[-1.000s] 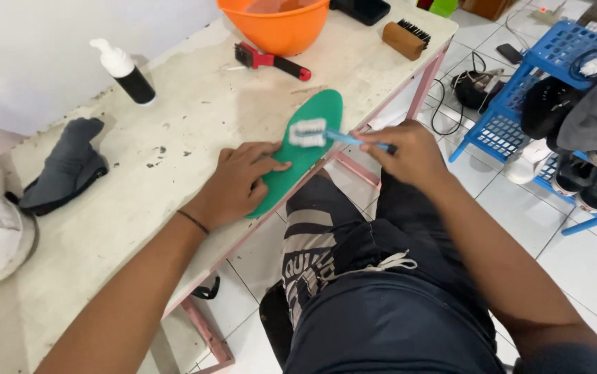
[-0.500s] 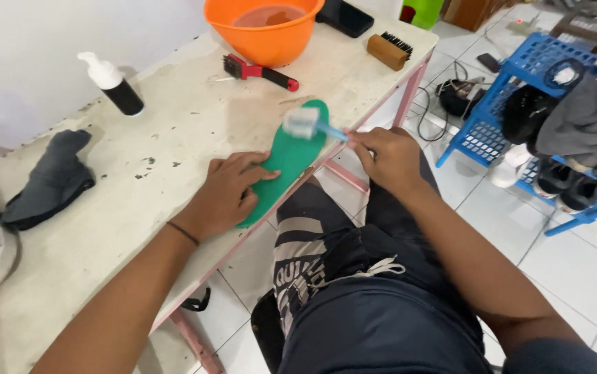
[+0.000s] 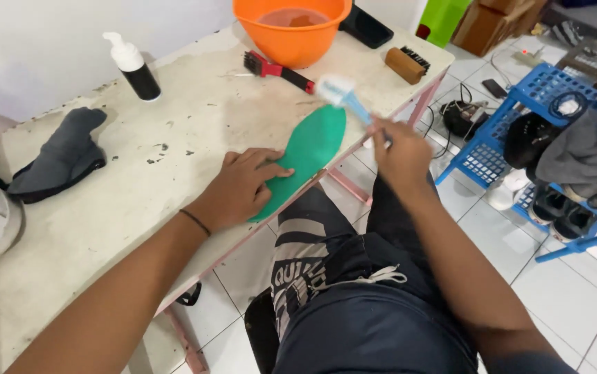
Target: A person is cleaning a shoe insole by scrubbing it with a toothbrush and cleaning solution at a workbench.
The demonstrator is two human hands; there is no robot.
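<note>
One green insole (image 3: 310,154) — flat, smooth, foot-shaped — lies at the table (image 3: 174,131) edge, pinned under the flat, unclenched left hand (image 3: 241,188); the right hand (image 3: 401,154) grasps a blue brush (image 3: 340,94) just above its toe end.

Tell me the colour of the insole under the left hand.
Green: the insole, pinned flat by the left hand, shows plainly in the head view.

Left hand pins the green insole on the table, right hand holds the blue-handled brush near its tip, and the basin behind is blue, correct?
Not quite: the head view shows the basin is orange. Left hand, green insole, table, right hand and brush are as stated.
</note>
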